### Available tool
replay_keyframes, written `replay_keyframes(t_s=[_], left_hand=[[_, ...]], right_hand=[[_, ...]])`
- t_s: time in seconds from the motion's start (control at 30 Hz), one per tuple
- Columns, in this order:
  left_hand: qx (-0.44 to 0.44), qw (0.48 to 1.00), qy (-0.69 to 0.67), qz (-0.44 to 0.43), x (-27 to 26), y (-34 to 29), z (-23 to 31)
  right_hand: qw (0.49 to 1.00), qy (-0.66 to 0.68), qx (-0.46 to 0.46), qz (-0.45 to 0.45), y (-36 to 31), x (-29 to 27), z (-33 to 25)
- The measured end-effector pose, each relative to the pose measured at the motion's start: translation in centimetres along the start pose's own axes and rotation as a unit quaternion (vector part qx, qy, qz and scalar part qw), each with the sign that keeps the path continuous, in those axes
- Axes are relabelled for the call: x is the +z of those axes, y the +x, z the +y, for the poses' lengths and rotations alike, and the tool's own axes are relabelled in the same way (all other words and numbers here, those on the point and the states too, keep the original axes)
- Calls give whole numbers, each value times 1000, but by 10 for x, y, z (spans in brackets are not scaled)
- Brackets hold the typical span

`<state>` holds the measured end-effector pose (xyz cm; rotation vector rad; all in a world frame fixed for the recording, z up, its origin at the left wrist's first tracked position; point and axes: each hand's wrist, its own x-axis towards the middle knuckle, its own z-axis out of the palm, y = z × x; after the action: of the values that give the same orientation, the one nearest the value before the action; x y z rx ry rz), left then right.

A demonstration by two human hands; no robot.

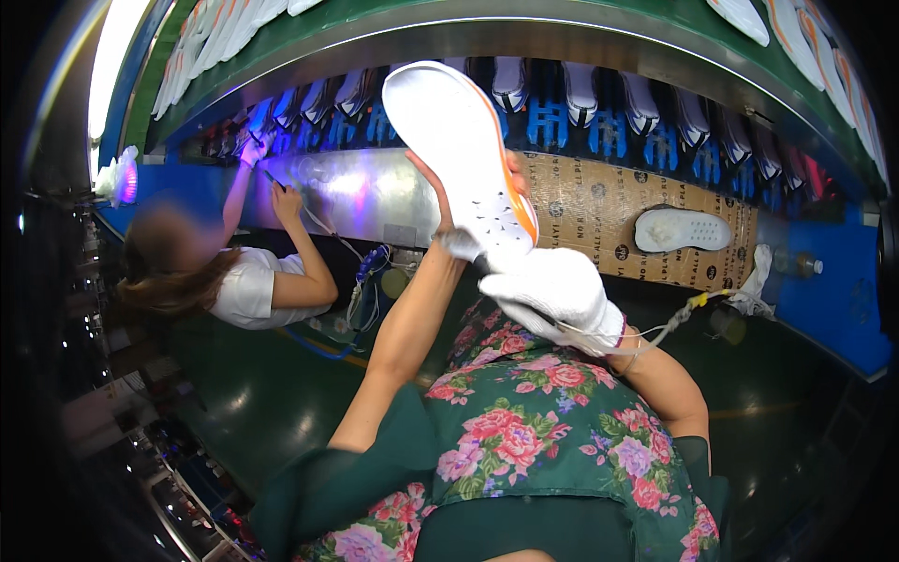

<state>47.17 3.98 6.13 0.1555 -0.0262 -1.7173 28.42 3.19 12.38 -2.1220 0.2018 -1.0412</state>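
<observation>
My bare left hand (435, 201) holds up a white shoe sole (459, 140) with an orange edge, its flat underside turned toward me. Only the thumb and some fingertips show around the sole. My right hand (552, 290) wears a white glove and grips a small dark-handled tool (465, 247). The tool's tip rests against the lower end of the sole. A thin cable (674, 318) trails from the gloved hand to the right. Both forearms rise over my floral apron (534, 431).
A curved rack of shoes on blue holders (609, 122) runs across the top. Another white sole (682, 229) lies on a brown cardboard panel (590, 206). At the left a co-worker in a white shirt (248, 290) reaches up to the rack, beside a shiny metal panel (365, 192).
</observation>
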Motion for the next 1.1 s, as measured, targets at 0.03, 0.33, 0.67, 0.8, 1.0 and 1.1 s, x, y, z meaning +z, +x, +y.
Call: replay_keyframes(t_s=[0.03, 0.33, 0.67, 0.8, 1.0, 1.1], left_hand=[[12, 1000, 21, 3, -2, 0, 3], [49, 987, 149, 38, -6, 11, 20], [-77, 965, 251, 15, -3, 24, 35], [-176, 956, 233, 30, -5, 24, 40], [-193, 876, 427, 110, -2, 33, 33], [-227, 806, 540, 88, 6, 37, 39]], right_hand=[[998, 55, 27, -11, 2, -1, -1], [998, 28, 48, -23, -4, 1, 1], [982, -146, 58, -102, 6, -1, -6], [990, 70, 78, -91, 0, 1, 5], [983, -99, 35, -151, 10, -9, 2], [977, -84, 36, -191, 9, 0, -2]])
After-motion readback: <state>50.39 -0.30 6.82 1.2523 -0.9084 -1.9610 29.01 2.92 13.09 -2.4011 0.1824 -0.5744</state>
